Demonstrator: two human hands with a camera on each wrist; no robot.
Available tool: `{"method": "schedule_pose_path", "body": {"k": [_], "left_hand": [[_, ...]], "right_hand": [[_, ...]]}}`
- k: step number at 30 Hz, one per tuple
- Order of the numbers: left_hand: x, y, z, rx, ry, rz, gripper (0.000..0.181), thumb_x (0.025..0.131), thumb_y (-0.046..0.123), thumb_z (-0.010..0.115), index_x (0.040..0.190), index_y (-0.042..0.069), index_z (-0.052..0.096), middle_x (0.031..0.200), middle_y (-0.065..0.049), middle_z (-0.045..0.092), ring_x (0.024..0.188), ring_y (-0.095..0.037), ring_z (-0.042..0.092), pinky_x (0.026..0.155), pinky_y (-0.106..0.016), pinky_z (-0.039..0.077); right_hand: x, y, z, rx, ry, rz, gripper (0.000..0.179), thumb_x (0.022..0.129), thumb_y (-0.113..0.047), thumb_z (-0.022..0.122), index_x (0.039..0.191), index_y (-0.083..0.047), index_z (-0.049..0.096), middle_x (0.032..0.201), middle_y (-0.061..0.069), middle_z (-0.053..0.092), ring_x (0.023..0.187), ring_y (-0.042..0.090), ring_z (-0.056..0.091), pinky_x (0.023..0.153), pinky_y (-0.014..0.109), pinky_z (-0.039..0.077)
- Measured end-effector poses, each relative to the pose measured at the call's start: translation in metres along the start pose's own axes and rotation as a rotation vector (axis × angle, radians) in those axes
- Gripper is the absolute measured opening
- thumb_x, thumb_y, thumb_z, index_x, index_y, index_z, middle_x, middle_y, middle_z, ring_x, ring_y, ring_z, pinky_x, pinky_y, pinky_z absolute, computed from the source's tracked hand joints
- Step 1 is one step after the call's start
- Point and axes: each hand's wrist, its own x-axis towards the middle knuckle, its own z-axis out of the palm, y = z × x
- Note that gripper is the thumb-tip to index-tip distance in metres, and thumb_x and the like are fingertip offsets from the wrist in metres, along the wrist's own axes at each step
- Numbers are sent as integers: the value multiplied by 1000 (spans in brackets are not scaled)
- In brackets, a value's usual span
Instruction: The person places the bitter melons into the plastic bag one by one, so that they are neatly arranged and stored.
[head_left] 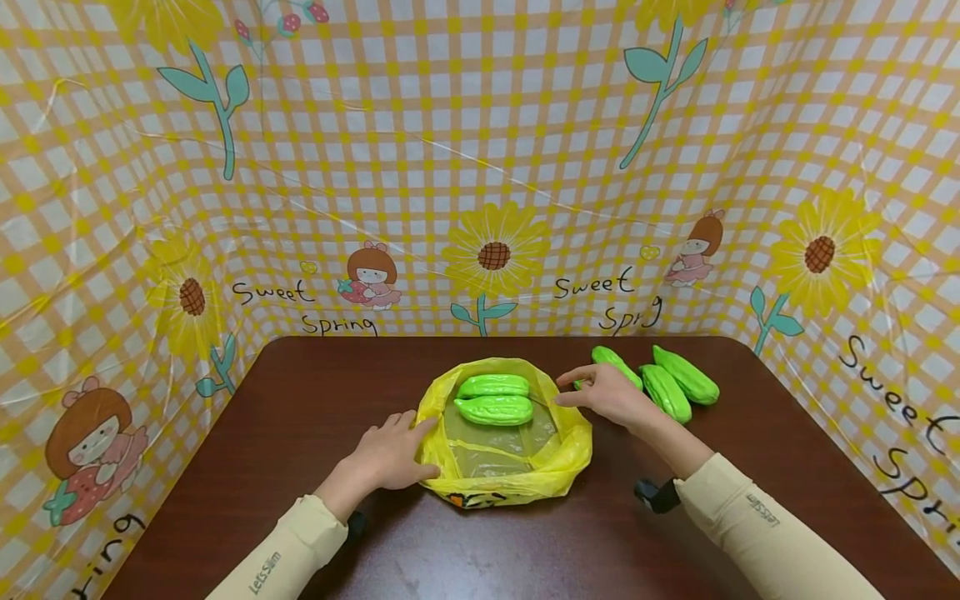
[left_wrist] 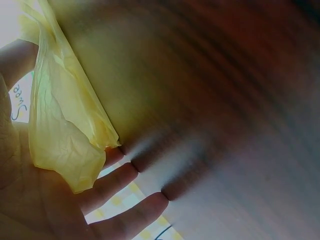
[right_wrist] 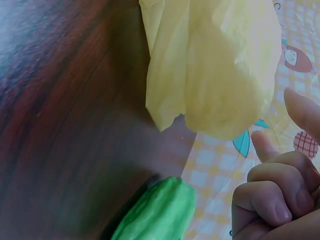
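A yellow plastic bag stands with its mouth spread wide on the table. Two bright green bitter melons lie side by side inside it, toward its far wall. My left hand rests against the bag's left side, thumb toward the near rim; in the left wrist view its fingers are stretched out beside the yellow plastic. My right hand is at the bag's right rim, thumb and forefinger apart with nothing between them. Its other fingers are loosely curled in the right wrist view.
Three more bitter melons lie on the table to the right, one partly hidden behind my right hand. The dark brown table is enclosed at the back and sides by checked, sunflower-printed sheeting.
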Motion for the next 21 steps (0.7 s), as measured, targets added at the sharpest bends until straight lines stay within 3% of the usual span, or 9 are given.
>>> {"method": "schedule_pose_path", "body": {"k": [1,13,21], "left_hand": [[0,0,0,-1,0,0,79,89,54,70,155,21,42,157,-19,38,143,-39,38,107,-63,38],[0,-2,2,-6,3,-2,78,89,54,70,155,21,42,157,-19,37,144,-40,37,107,-64,37],[2,-3,3,-8,4,-1,79,89,54,70,155,21,42,157,-19,37,144,-40,37,107,-64,36]], "right_hand": [[-1,2,-1,17,2,9,48,90,-30,76,130,-5,67,55,-4,25,53,17,25,55,31,32],[-10,24,-16,93,66,6,54,91,-31,75,135,-1,63,53,-7,26,45,10,20,46,27,24],[-19,35,-23,167,118,69,61,91,-34,76,139,-1,58,51,-9,27,44,9,21,45,28,25]]}}
